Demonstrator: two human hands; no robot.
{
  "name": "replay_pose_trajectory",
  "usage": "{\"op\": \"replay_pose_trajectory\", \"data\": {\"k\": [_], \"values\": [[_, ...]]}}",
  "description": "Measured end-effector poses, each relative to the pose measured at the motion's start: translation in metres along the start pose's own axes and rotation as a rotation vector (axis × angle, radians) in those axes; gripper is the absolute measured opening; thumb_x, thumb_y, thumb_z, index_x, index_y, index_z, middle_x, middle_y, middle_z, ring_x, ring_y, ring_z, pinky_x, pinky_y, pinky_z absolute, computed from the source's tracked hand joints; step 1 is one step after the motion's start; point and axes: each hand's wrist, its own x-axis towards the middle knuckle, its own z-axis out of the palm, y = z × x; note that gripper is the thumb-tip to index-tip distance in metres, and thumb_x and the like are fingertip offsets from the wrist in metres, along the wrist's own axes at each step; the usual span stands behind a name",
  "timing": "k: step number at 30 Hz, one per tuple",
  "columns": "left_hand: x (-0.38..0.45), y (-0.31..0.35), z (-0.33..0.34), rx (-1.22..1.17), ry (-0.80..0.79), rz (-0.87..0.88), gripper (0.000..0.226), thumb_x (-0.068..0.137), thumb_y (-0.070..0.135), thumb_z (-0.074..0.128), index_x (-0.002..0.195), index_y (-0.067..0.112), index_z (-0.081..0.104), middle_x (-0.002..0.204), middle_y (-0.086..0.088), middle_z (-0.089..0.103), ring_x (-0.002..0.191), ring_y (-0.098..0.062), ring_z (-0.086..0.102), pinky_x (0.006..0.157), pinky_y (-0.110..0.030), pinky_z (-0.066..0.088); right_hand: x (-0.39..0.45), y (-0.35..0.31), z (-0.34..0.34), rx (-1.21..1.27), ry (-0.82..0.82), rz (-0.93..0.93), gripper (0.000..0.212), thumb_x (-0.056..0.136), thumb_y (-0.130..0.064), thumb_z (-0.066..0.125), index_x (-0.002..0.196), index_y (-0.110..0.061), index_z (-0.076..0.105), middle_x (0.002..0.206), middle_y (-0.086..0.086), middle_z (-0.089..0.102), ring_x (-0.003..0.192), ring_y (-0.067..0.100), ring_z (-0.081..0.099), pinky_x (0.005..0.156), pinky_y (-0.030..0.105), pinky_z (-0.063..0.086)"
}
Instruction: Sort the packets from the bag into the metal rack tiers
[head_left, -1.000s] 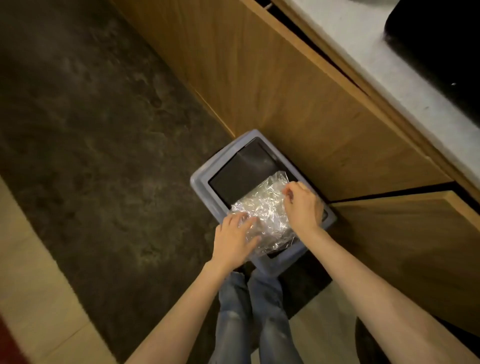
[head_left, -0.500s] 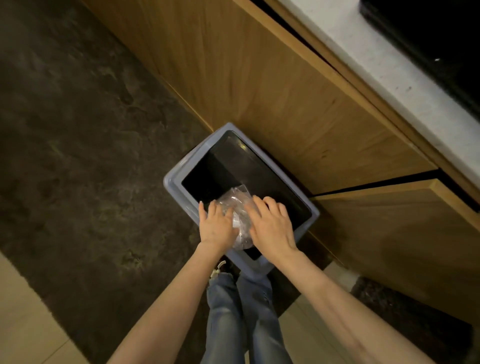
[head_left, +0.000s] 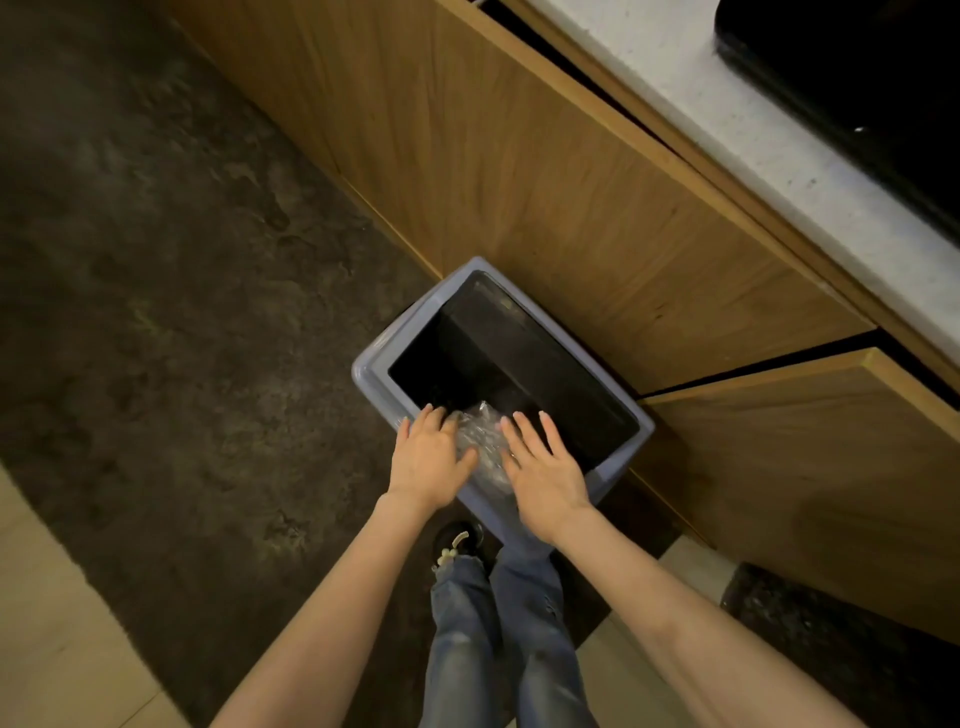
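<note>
**Crumpled bag sits between both my hands at the bin's near rim**

The clear plastic bag (head_left: 480, 447) is scrunched into a small wad at the near edge of the grey bin (head_left: 371, 364), partly over the rim and partly over the dark opening. As I see it, its long axis runs from the rim toward the bin's interior, roughly in line with my forearms. No packets and no metal rack are visible from here, so I judge the sorting itself is not what is in hand now; this looks like getting rid of the emptied bag.

My left hand (head_left: 428, 460) lies flat just to the left of the wad, fingers straight and close together, its thumb edge touching the plastic. My right hand (head_left: 540, 467) lies just to the right, fingers spread and straight, their inner side against the wad. Neither hand curls round it; both flank or press it. They look about equally near.

The open cavity lies straight ahead of and below the wad, away from me, so pushing it forward and down should drop it in. The wooden cabinet (head_left: 545, 208) stands right behind the bin, with the pale worktop (head_left: 727, 119) above.
</note>
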Motion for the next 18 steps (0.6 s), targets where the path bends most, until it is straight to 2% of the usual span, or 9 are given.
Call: {"op": "replay_pose_trajectory", "data": {"k": [3,6,8,10,12,14,16,18], "values": [[-0.010,-0.002,-0.005,0.013,-0.060,0.014,0.055,0.091,0.039,0.042,0.140,0.015,0.035,0.151,-0.008,0.029,0.143,-0.023,0.015,0.117,-0.046,0.010,-0.007,0.000,-0.004,0.120,0.061,0.078,0.068,0.092,-0.037,0.044,0.148,-0.016,0.010,0.155,0.021,-0.013,0.142,0.035,-0.015,0.112,0.049,-0.013],[-0.017,-0.001,-0.014,0.002,-0.112,0.006,0.056,0.092,0.039,0.041,0.142,0.017,0.031,0.152,-0.007,0.027,0.143,-0.023,0.015,0.116,-0.047,0.010,-0.016,0.004,-0.012,0.263,0.108,0.133,0.071,0.091,-0.032,0.047,0.148,-0.016,0.008,0.156,0.018,-0.011,0.144,0.033,-0.010,0.115,0.045,-0.005],[-0.023,0.004,-0.025,-0.010,-0.148,0.013,0.057,0.092,0.039,0.041,0.144,0.018,0.027,0.152,-0.007,0.026,0.142,-0.024,0.017,0.114,-0.047,0.012,-0.024,0.009,-0.019,0.354,0.142,0.162,0.069,0.091,-0.028,0.047,0.148,-0.016,0.010,0.157,0.014,-0.005,0.145,0.030,-0.004,0.116,0.043,0.001],[-0.028,0.011,-0.040,-0.024,-0.169,0.039,0.058,0.092,0.038,0.043,0.143,0.017,0.028,0.149,-0.008,0.032,0.139,-0.025,0.026,0.112,-0.044,0.022,-0.033,0.016,-0.029,0.507,0.208,0.181,0.065,0.091,-0.022,0.048,0.147,-0.016,0.015,0.158,0.010,0.007,0.145,0.026,0.005,0.117,0.040,0.010],[-0.032,0.018,-0.058,-0.032,-0.186,0.071,0.057,0.091,0.038,0.046,0.141,0.016,0.032,0.144,-0.009,0.040,0.132,-0.025,0.035,0.108,-0.042,0.032,-0.044,0.022,-0.042,0.816,0.269,0.248,0.057,0.091,-0.015,0.049,0.143,-0.015,0.026,0.153,0.007,0.024,0.141,0.022,0.022,0.113,0.037,0.023],[-0.036,0.029,-0.078,-0.082,-0.205,0.088,0.052,0.090,0.035,0.049,0.137,0.014,0.040,0.138,-0.009,0.047,0.126,-0.024,0.043,0.103,-0.038,0.038,-0.056,0.032,-0.054,1.268,0.300,0.394,0.048,0.090,-0.011,0.051,0.136,-0.014,0.038,0.140,0.007,0.043,0.127,0.021,0.044,0.101,0.033,0.039],[-0.042,0.047,-0.102,-0.144,-0.231,0.114,0.043,0.090,0.029,0.051,0.130,0.014,0.049,0.131,-0.008,0.055,0.119,-0.023,0.051,0.097,-0.032,0.042,-0.069,0.046,-0.068,1.660,0.360,0.537,0.037,0.089,-0.008,0.054,0.126,-0.011,0.048,0.113,0.007,0.061,0.102,0.022,0.060,0.086,0.033,0.048],[-0.050,0.071,-0.126,-0.165,-0.224,0.186,0.036,0.089,0.027,0.054,0.123,0.014,0.057,0.123,-0.007,0.062,0.112,-0.021,0.056,0.091,-0.029,0.043,-0.090,0.062,-0.084,1.929,0.426,0.593,0.030,0.089,-0.006,0.052,0.119,-0.004,0.053,0.085,0.002,0.063,0.076,0.018,0.063,0.069,0.027,0.049]]}}
